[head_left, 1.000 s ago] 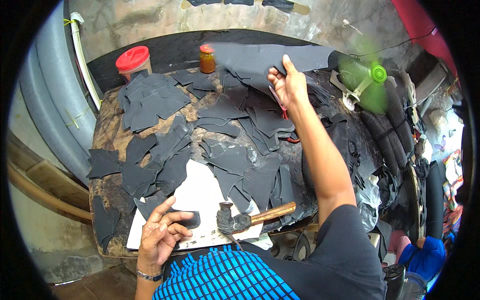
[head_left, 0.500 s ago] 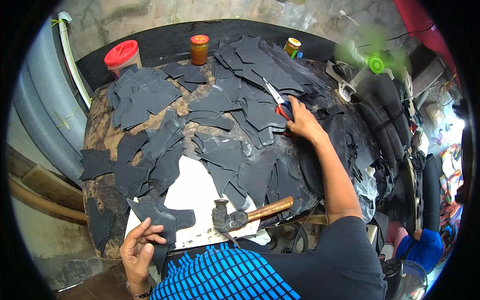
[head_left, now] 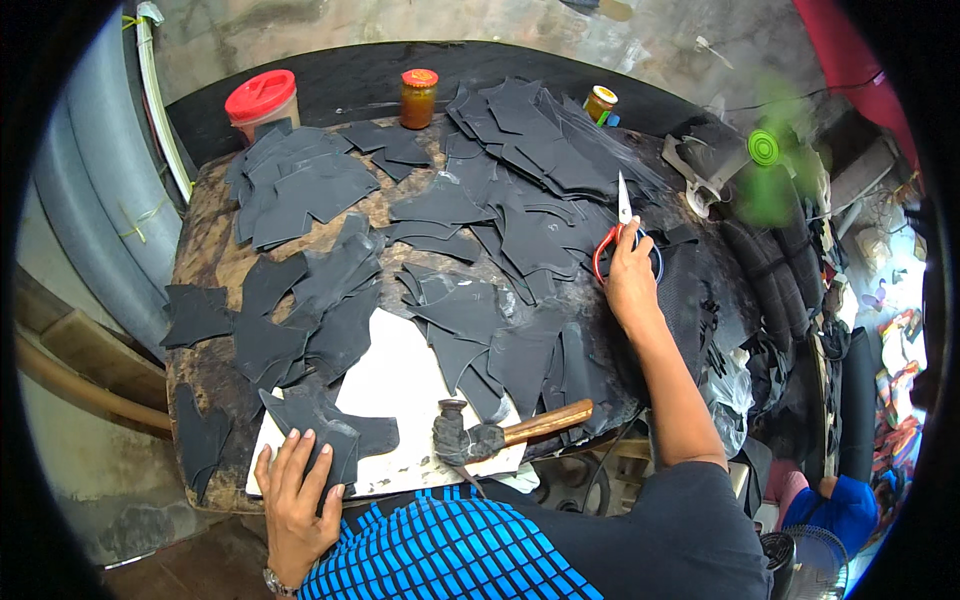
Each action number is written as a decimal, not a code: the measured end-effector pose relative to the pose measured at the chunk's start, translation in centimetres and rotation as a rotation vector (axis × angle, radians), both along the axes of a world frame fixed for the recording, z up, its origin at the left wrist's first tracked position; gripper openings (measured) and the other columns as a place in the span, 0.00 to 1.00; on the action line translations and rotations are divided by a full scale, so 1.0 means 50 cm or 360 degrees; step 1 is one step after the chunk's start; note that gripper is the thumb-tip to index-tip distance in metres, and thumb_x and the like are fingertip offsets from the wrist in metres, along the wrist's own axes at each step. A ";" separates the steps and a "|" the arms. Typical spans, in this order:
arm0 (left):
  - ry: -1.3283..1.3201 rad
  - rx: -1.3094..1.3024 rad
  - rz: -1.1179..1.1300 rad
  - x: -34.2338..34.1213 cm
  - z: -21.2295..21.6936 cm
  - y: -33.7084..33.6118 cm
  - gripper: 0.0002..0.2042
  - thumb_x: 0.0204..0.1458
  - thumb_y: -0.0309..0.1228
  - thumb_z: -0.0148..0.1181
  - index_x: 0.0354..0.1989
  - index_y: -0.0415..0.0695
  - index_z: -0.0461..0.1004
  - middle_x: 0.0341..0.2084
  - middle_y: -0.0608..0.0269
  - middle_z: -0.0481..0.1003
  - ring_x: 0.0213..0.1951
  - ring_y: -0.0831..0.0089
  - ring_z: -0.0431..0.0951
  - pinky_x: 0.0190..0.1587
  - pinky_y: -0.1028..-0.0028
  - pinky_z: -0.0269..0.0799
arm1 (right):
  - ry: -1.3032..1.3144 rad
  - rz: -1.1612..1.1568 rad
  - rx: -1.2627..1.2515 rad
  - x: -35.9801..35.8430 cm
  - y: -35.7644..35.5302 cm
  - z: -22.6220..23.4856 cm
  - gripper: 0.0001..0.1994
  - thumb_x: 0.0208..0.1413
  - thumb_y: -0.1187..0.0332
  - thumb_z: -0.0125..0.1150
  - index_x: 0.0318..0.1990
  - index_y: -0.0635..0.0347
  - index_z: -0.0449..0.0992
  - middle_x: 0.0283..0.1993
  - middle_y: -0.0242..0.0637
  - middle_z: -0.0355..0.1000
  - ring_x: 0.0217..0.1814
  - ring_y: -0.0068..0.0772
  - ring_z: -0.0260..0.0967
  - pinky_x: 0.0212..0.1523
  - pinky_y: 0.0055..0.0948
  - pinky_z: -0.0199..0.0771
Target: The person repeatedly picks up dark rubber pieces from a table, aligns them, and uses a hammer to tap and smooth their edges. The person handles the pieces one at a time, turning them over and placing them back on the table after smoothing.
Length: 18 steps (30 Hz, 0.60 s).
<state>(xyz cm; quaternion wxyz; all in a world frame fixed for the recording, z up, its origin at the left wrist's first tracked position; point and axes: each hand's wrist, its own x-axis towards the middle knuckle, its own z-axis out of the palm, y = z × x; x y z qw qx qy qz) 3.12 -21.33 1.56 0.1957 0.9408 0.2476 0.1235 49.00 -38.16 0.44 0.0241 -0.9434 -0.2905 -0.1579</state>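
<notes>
My right hand point(head_left: 632, 283) grips a pair of red-handled scissors point(head_left: 618, 228) at the right side of the work table point(head_left: 205, 265), blades pointing away from me. My left hand point(head_left: 292, 490) lies flat, fingers spread, on a dark cut leather piece point(head_left: 322, 427) at the near left corner. That piece rests on a white board point(head_left: 402, 378). Several more dark cut pieces point(head_left: 500, 230) cover most of the table. A wooden-handled hammer point(head_left: 510, 430) lies on the board's near right edge.
A red-lidded tub point(head_left: 262, 100), an orange-lidded jar point(head_left: 417, 97) and a small yellow-lidded jar point(head_left: 599, 102) stand along the far edge. A green fan point(head_left: 765, 150) runs at the right. Dark rolled material point(head_left: 790, 290) is piled to the right of the table.
My right hand has drawn back from the far pile toward the table's right side, now holding the scissors. My left hand dropped to the table edge, then came back flat onto the near leather piece.
</notes>
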 end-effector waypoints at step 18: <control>-0.0194 -0.0147 -0.0083 -0.025 -0.022 0.017 0.31 0.41 0.35 0.67 0.58 0.41 0.71 0.62 0.45 0.63 0.66 0.46 0.59 0.66 0.48 0.52 | 0.0220 0.1170 -0.0163 -0.027 0.314 0.002 0.35 0.52 0.52 0.64 0.65 0.57 0.63 0.57 0.58 0.63 0.60 0.57 0.61 0.60 0.49 0.60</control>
